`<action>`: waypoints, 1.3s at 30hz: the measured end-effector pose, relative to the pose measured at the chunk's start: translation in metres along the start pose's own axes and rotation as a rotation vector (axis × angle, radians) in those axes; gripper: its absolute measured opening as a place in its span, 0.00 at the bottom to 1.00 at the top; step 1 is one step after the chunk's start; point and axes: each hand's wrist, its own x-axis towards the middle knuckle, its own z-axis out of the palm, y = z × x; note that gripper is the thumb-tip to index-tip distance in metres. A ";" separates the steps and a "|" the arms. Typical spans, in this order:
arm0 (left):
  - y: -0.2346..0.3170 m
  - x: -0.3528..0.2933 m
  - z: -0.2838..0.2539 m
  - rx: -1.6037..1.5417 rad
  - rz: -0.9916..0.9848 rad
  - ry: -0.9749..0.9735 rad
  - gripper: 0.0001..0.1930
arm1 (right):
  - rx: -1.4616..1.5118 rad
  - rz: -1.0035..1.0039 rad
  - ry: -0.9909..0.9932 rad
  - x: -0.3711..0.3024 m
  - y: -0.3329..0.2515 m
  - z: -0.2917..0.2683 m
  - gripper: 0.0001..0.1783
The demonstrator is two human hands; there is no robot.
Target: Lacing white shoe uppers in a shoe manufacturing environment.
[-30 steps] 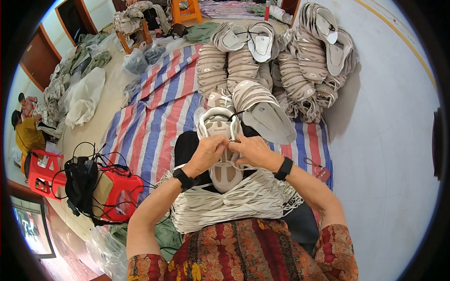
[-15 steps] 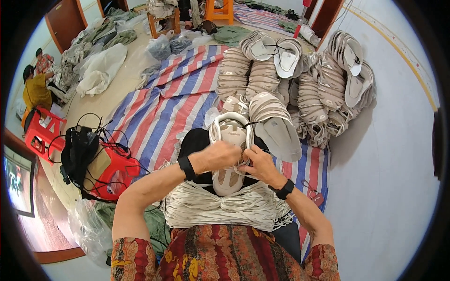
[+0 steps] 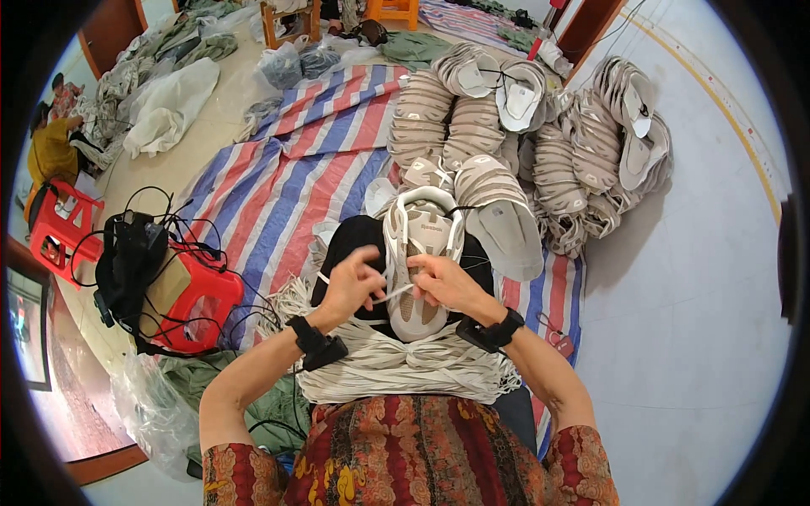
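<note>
A beige and white sneaker upper (image 3: pixel 429 240) lies on my black-clad lap, its toe toward me and its collar facing away. A thin white shoelace (image 3: pixel 395 294) stretches across the upper between my hands. On the left side, my left hand (image 3: pixel 353 282) pinches the lace low down, with its forefinger raised and slightly blurred. My right hand (image 3: pixel 445 283) rests over the front of the upper, its curled fingers and thumb closed on the lace by the eyelets. A thick bundle of white laces (image 3: pixel 405 371) lies across my lap against my shirt.
Stacks of nested sneaker uppers (image 3: pixel 422 118) stand ahead and right on a striped plastic sheet (image 3: pixel 287 190). Left of me, a red stool (image 3: pixel 207 304) bears a black bag (image 3: pixel 131 266) and tangled cables. A white wall (image 3: pixel 675 320) rises on the right. Two people sit far left.
My left hand has drawn away to the left from the upper, pulling a length of lace into view. My right hand has shifted slightly left and stays by the eyelets.
</note>
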 end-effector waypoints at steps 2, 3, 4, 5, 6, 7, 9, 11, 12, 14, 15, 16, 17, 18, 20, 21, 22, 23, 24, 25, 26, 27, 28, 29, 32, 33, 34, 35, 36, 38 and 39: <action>-0.007 -0.004 0.001 0.111 -0.152 -0.109 0.08 | 0.079 0.140 -0.125 0.002 -0.007 -0.008 0.21; -0.008 -0.005 0.001 0.151 -0.148 -0.144 0.05 | 0.077 0.144 -0.126 0.002 -0.008 -0.010 0.21; -0.007 -0.005 0.003 0.169 -0.161 -0.149 0.05 | 0.051 0.170 -0.141 0.002 -0.009 -0.012 0.21; -0.005 -0.005 0.005 0.187 -0.175 -0.151 0.05 | 0.025 0.196 -0.158 0.002 -0.009 -0.012 0.21; -0.006 -0.004 0.005 0.183 -0.176 -0.149 0.05 | -0.007 0.202 -0.141 0.003 -0.009 -0.010 0.21; -0.007 -0.003 0.005 0.187 -0.177 -0.156 0.05 | -0.009 0.204 -0.144 0.003 -0.009 -0.008 0.21; -0.011 0.000 0.005 0.191 -0.175 -0.161 0.05 | -0.140 0.143 -0.126 0.004 -0.011 -0.006 0.20; -0.016 0.001 0.007 0.140 -0.166 -0.138 0.06 | -0.175 0.140 -0.128 0.004 -0.011 -0.005 0.19; -0.016 0.001 0.007 0.140 -0.165 -0.137 0.06 | -0.208 0.139 -0.129 0.004 -0.011 -0.005 0.19; -0.016 0.001 0.008 0.177 -0.077 -0.087 0.06 | -0.214 0.128 -0.140 0.004 -0.013 -0.006 0.19; -0.017 0.000 0.010 0.178 -0.077 -0.086 0.06 | -0.220 0.119 -0.152 0.003 -0.013 -0.006 0.19; -0.020 -0.003 0.011 0.311 0.073 -0.063 0.07 | -0.219 0.117 -0.152 0.002 -0.012 -0.006 0.19; -0.020 -0.003 0.013 0.444 0.224 -0.041 0.07 | -0.192 0.118 -0.153 0.001 -0.011 -0.005 0.20; -0.019 -0.003 0.014 0.446 0.226 -0.042 0.07 | -0.164 0.119 -0.155 0.000 -0.010 -0.005 0.20; -0.016 -0.002 0.015 0.764 0.583 -0.011 0.07 | -0.162 0.104 -0.159 0.000 -0.010 -0.005 0.20; -0.014 -0.003 0.017 0.766 0.585 -0.013 0.07 | -0.161 0.091 -0.164 -0.001 -0.011 -0.005 0.20; -0.012 -0.004 0.018 0.778 0.581 -0.030 0.06 | -0.159 0.090 -0.162 -0.002 -0.010 -0.005 0.20; -0.011 -0.005 0.018 0.792 0.576 -0.045 0.06 | -0.156 0.078 -0.163 -0.002 -0.008 -0.006 0.20; -0.013 -0.004 0.018 0.795 0.576 -0.045 0.06 | -0.153 0.067 -0.163 -0.002 -0.006 -0.005 0.21; -0.017 -0.003 0.018 0.764 0.510 -0.046 0.06 | -0.151 0.066 -0.163 -0.002 -0.005 -0.005 0.21; -0.016 -0.003 0.019 0.732 0.445 -0.048 0.07 | -0.147 0.071 -0.154 -0.002 -0.004 -0.004 0.20; -0.015 -0.002 0.019 0.733 0.445 -0.051 0.07 | -0.144 0.076 -0.145 -0.002 -0.003 -0.004 0.20; -0.015 0.000 0.019 0.655 0.325 -0.063 0.08 | -0.142 0.077 -0.144 -0.002 -0.001 -0.004 0.20; -0.012 0.000 0.019 0.576 0.205 -0.073 0.08 | -0.149 0.069 -0.153 -0.002 -0.002 -0.003 0.20; -0.012 0.005 0.024 0.454 0.075 -0.047 0.10 | -0.154 0.050 -0.165 -0.001 -0.001 -0.002 0.20; -0.012 0.006 0.023 0.457 0.073 -0.049 0.10 | -0.153 0.039 -0.166 0.000 0.000 -0.002 0.19; -0.010 0.006 0.020 0.494 0.091 -0.101 0.09 | -0.150 0.038 -0.165 0.002 0.004 -0.001 0.19; -0.008 0.006 0.018 0.530 0.109 -0.156 0.10 | -0.296 -0.117 -0.098 0.003 0.007 0.001 0.16; -0.006 0.006 0.015 0.531 0.109 -0.162 0.10 | -0.442 -0.272 -0.029 0.002 0.008 0.003 0.13; 0.003 0.006 0.008 1.042 0.658 -0.110 0.20 | -0.682 -0.276 0.097 -0.005 -0.002 0.013 0.09; 0.010 0.008 0.006 1.042 0.657 -0.119 0.20 | -0.923 -0.277 0.220 -0.007 -0.008 0.019 0.06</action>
